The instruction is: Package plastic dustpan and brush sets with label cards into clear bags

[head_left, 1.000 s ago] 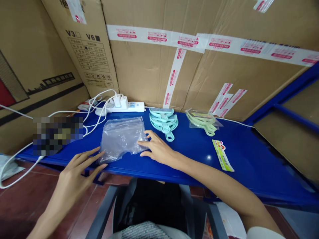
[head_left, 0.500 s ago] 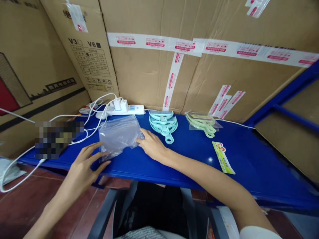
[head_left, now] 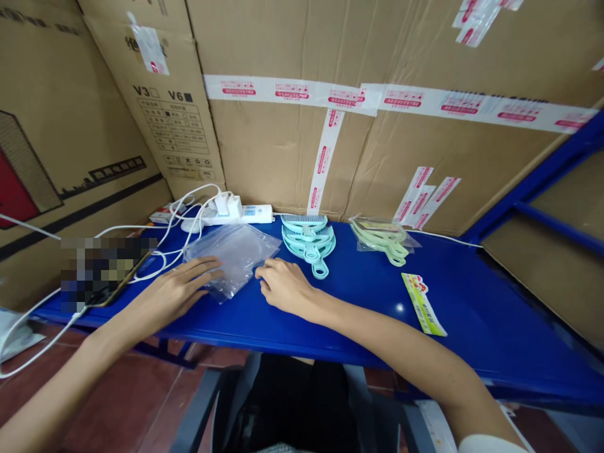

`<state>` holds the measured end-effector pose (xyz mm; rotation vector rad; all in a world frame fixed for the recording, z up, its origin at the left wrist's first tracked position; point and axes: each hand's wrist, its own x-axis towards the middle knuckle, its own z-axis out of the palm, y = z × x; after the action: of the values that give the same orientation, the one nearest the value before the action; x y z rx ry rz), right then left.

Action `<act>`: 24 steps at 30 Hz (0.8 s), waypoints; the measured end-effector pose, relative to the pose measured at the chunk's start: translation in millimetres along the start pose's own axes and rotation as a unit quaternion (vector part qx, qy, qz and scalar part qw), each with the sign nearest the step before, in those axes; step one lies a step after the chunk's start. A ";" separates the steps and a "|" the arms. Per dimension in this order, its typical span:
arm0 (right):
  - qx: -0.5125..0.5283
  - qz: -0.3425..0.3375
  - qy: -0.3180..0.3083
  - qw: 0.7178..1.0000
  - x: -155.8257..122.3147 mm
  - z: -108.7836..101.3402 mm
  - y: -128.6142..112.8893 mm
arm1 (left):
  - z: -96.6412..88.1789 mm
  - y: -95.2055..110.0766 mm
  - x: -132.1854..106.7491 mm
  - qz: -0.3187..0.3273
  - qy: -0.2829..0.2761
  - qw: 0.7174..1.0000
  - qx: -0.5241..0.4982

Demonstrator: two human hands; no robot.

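A stack of clear plastic bags (head_left: 233, 250) lies on the blue table (head_left: 358, 302). My left hand (head_left: 177, 290) rests flat on the near left part of the stack, fingers stretched out. My right hand (head_left: 283, 286) sits just right of the stack with its fingers curled under, and its fingertips touch the bags' right edge. A pile of mint-green comb-like pieces (head_left: 309, 238) lies just beyond my right hand.
A bagged set of light-green pieces (head_left: 383, 236) and a printed label card (head_left: 423, 303) lie to the right. A white power strip (head_left: 236, 212) with cables and a phone (head_left: 101, 270) sit at the left. Taped cardboard boxes (head_left: 358, 107) wall off the back.
My left hand has slid forward onto the bags and flattened. The right hand's fingers have curled in at the bags' edge. The stack has shifted and now lies flatter.
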<state>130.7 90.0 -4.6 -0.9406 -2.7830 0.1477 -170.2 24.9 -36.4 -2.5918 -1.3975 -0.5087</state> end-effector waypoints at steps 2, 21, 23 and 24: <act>0.011 0.008 0.030 0.999 -1.7 -5.0 3.7 | 4.8 -12.5 15.0 0.014 -0.011 1.000 -0.001; -0.065 0.137 0.194 0.969 -9.2 -45.7 97.0 | 0.6 41.7 148.0 0.127 -0.255 0.959 -0.010; -0.065 0.140 0.193 0.969 -10.7 -49.5 101.2 | 0.2 40.0 156.5 0.129 -0.279 0.952 -0.005; -0.066 0.140 0.192 0.969 -11.6 -52.1 103.1 | -0.2 37.1 157.4 0.125 -0.285 0.950 0.003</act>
<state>211.9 166.2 28.2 -1.2417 -2.3192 -0.1653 -59.5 127.2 22.2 -2.9867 -1.1493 0.3089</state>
